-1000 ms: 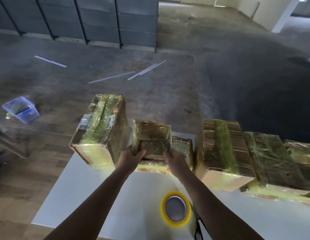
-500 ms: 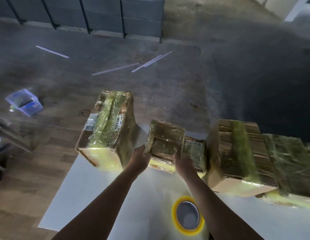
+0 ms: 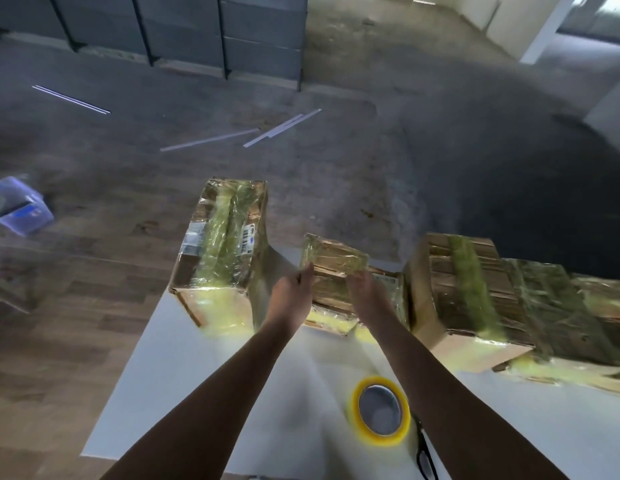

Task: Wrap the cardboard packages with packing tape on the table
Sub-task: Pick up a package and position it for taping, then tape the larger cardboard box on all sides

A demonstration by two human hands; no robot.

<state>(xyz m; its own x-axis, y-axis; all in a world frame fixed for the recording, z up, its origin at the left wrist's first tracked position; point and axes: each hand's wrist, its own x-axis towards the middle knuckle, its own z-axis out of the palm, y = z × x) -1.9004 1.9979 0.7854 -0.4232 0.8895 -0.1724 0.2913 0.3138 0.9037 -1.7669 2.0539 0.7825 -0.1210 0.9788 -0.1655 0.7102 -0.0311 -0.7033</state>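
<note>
Since clear yellowish tape covers nearly all of its skin, the small cardboard package [image 3: 333, 263] just above the middle of the frame will probably feel slick, though it looks light and fairly stiff, easy for two hands to turn. It is at the far edge of the white counter [image 3: 204, 375], over a flatter taped package [image 3: 331, 320]; I cannot tell whether it rests on that one or is lifted just clear. A large labelled package [image 3: 225, 251] stands to its left and a large banded package [image 3: 464, 292] to its right. The left hand [image 3: 293, 292] grips its left edge with curled fingers, and the right hand [image 3: 369, 292] holds its right side. Opposite edges and corners, where creased tape gives some friction, seem a safer hold than the glossy top. The yellow tape roll [image 3: 379, 410] lies flat at lower centre-right, in neither hand, with scissors [image 3: 423, 452] just beside it.
</note>
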